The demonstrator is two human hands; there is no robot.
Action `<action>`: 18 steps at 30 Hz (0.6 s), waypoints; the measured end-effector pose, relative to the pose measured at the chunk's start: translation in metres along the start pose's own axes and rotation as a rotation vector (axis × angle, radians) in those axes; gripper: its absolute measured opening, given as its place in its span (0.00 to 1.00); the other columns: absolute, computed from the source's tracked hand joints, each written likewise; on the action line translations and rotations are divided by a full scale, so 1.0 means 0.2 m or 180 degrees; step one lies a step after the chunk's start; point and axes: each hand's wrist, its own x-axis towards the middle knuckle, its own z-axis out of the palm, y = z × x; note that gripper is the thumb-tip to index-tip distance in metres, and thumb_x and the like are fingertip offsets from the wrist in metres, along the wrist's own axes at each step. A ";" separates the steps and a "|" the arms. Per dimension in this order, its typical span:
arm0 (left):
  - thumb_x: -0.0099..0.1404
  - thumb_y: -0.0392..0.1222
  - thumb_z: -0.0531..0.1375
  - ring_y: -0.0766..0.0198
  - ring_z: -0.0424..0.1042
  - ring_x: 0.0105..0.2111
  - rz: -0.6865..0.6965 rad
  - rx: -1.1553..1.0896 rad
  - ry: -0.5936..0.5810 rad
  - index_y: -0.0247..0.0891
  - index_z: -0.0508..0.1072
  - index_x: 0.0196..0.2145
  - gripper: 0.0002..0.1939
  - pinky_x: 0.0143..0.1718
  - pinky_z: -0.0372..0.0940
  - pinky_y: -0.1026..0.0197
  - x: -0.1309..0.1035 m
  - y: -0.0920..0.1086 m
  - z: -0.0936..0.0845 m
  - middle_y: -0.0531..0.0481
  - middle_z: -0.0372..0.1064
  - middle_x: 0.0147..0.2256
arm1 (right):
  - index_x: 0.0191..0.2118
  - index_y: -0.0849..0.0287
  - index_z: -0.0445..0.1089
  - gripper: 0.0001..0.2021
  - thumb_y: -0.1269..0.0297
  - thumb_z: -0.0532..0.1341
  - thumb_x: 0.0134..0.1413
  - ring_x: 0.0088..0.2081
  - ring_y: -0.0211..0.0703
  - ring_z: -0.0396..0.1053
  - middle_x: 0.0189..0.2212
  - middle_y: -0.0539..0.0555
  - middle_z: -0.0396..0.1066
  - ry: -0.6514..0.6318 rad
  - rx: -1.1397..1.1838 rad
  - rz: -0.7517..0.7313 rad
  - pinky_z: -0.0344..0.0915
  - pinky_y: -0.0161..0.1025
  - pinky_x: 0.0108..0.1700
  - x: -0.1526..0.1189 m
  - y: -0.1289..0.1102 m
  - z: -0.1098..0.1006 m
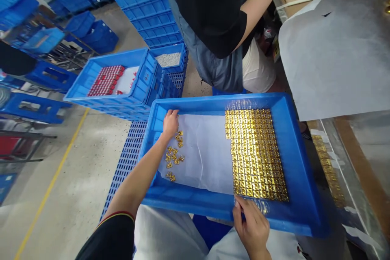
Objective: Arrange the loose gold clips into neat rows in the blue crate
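Blue tray [224, 101] lies in front of the person, its near side over the pale trousers [170, 231]. White paper [210, 150] lines the tray floor.

Gold pieces, ordered: a dense block of gold pieces [254, 154] fills the right part of the tray in close, straight rows. Its left edge is stepped, the far few rows reaching farther left than the rest.

Gold pieces, loose: scattered gold pieces [176, 161] lie at odd angles on the left part of the paper. Bare paper separates them from the block.

Left hand [171, 123]: at the tray's far left, over the end of the loose scatter. Fingers point down and are bent; the tips are obscured, so I cannot tell whether they are clamped on a piece.

Right hand [252, 227]: at the near rim, beside the block's near left corner. Thumb and forefinger tips are close together; whether a piece sits between them cannot be told.

Surroundings: blue crate [143, 82] with red pieces [106, 81], beyond the tray to the left; small bin of white granules [168, 59] behind it; co-worker [210, 8] across the tray.
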 end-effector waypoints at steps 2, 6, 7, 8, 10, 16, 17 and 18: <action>0.64 0.29 0.50 0.50 0.71 0.50 0.0039 0.0264 -0.0309 0.37 0.73 0.52 0.21 0.52 0.65 0.52 0.05 -0.06 -0.02 0.39 0.70 0.51 | 0.43 0.62 0.71 0.07 0.72 0.56 0.65 0.26 0.38 0.71 0.27 0.53 0.76 0.0002 -0.0003 0.0003 0.66 0.35 0.35 0.00 0.00 0.00; 0.67 0.35 0.51 0.49 0.71 0.48 0.0159 0.0500 -0.0594 0.36 0.76 0.46 0.16 0.48 0.66 0.53 0.08 -0.09 -0.03 0.38 0.73 0.47 | 0.43 0.61 0.72 0.08 0.72 0.56 0.65 0.26 0.38 0.71 0.27 0.53 0.76 -0.0001 0.0012 0.0031 0.66 0.35 0.34 0.01 0.00 0.00; 0.67 0.36 0.52 0.49 0.72 0.47 0.0181 0.0502 -0.0585 0.36 0.77 0.44 0.15 0.48 0.66 0.53 0.08 -0.08 -0.04 0.38 0.74 0.45 | 0.43 0.61 0.72 0.08 0.71 0.56 0.65 0.26 0.38 0.71 0.27 0.53 0.76 -0.0001 0.0026 0.0035 0.66 0.35 0.33 0.01 -0.01 0.00; 0.67 0.37 0.52 0.49 0.72 0.46 0.0220 0.0479 -0.0570 0.36 0.77 0.42 0.14 0.48 0.65 0.53 0.07 -0.06 -0.04 0.38 0.74 0.44 | 0.43 0.61 0.72 0.08 0.72 0.56 0.64 0.26 0.38 0.71 0.27 0.53 0.76 -0.0001 0.0047 0.0038 0.66 0.35 0.33 0.02 -0.01 -0.01; 0.68 0.39 0.53 0.50 0.72 0.46 0.0374 0.0363 -0.0517 0.37 0.78 0.39 0.13 0.49 0.65 0.53 0.03 0.00 -0.06 0.39 0.75 0.42 | 0.43 0.61 0.73 0.08 0.73 0.56 0.63 0.26 0.38 0.71 0.27 0.53 0.76 0.0015 0.0081 0.0044 0.66 0.35 0.33 0.02 -0.01 -0.01; 0.67 0.39 0.54 0.57 0.73 0.41 0.0842 -0.0190 -0.1056 0.39 0.76 0.36 0.10 0.45 0.65 0.59 -0.26 0.37 -0.02 0.45 0.74 0.38 | 0.44 0.60 0.72 0.09 0.73 0.56 0.63 0.26 0.38 0.71 0.27 0.52 0.76 -0.0010 0.0045 0.0096 0.67 0.35 0.34 0.01 -0.01 -0.01; 0.67 0.38 0.55 0.58 0.74 0.40 0.0863 -0.0231 -0.1238 0.39 0.76 0.36 0.09 0.43 0.65 0.60 -0.31 0.44 0.00 0.46 0.75 0.37 | 0.44 0.61 0.72 0.09 0.73 0.56 0.63 0.26 0.38 0.71 0.27 0.52 0.76 -0.0013 0.0053 0.0105 0.67 0.35 0.34 0.01 -0.01 -0.01; 0.67 0.38 0.55 0.58 0.74 0.40 0.0851 -0.0239 -0.1384 0.39 0.75 0.36 0.08 0.42 0.64 0.61 -0.35 0.51 0.02 0.46 0.75 0.37 | 0.44 0.61 0.72 0.09 0.73 0.56 0.63 0.26 0.38 0.71 0.27 0.52 0.76 -0.0011 0.0066 0.0105 0.66 0.35 0.34 0.01 -0.01 -0.01</action>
